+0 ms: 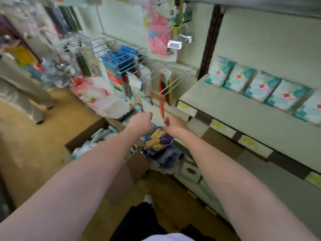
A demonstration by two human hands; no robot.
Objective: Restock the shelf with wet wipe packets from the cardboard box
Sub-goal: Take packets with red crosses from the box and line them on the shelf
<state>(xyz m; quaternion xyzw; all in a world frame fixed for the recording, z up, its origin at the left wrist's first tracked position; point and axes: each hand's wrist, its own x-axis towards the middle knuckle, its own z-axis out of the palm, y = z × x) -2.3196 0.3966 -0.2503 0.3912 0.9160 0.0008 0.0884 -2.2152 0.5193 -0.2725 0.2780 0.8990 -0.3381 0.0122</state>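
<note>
A row of several white and teal wet wipe packets with red crosses stands along the back of the pale shelf at the right. On the floor at centre left, an open cardboard box holds more teal and white packets. Both my bare arms reach forward over the box's right side. My left hand is curled into a fist with nothing visible in it. Close to its right, my right hand has loosely curled fingers and holds nothing. The view is motion-blurred.
Metal peg hooks with hanging goods jut out left of the shelf. A pile of purple and yellow packages lies under my hands. Lower shelves with yellow price labels run along the right. Tan floor opens to the left.
</note>
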